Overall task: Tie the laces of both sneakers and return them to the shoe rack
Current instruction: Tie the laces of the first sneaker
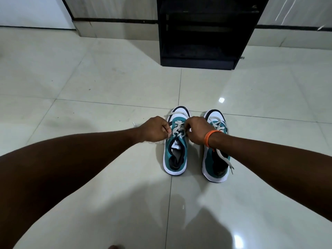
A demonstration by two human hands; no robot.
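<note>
Here, step: tying the left sneaker [175, 155], on the floor [89, 97] near the shoe rack [206, 33].
Hands: left hand [154, 129] and right hand [196, 130] each pinch its laces [177, 129].
Next: knot it; right sneaker [215, 159] untied.

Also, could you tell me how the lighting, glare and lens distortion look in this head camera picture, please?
Head view: bright glare spots on the glossy floor, soft shadows on the tiles nearest the camera; wide-angle stretch swells the forearms at the edges; the shoe rack interior is too dark to read; the left hand, right hand and sneakers are sharp.
</note>
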